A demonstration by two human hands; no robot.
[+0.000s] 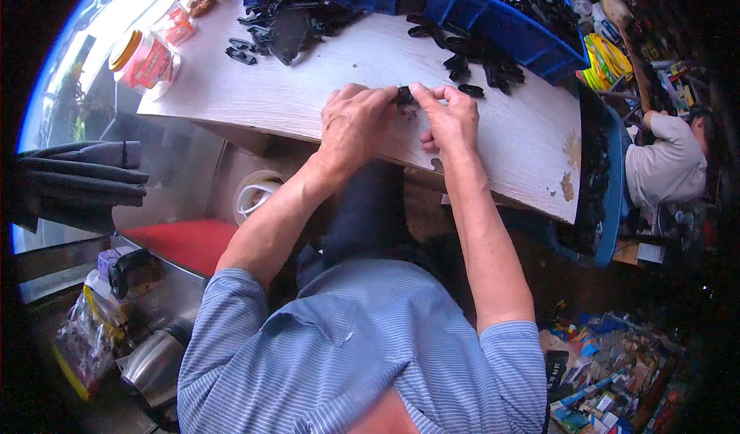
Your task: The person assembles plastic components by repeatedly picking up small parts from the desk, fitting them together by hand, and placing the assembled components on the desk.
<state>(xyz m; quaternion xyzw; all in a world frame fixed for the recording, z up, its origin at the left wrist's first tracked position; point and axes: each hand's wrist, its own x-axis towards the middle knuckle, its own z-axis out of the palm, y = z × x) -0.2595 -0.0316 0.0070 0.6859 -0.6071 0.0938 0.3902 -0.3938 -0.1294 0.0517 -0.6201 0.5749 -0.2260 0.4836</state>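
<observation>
Above the near part of the white table point(254, 99), my two hands meet at a small black plastic part point(403, 95). My left hand point(356, 118) has its fingers closed on the part's left side. From the other side, the thumb and forefinger of my right hand point(451, 118) pinch it, with the other fingers curled below. Much of the part is hidden by my fingertips. Small dark bits lie on the table just under it. A loose black piece point(471, 91) rests beside my right hand, and more black plastic pieces point(459, 48) are scattered beyond it.
A heap of black pieces point(289, 33) lies at the table's far left. Blue bins point(509, 25) stand along the back, the right one full of black parts. Lidded jars point(142, 62) stand at the left corner. Another person point(669, 160) is at the far right, past a blue tub point(614, 195).
</observation>
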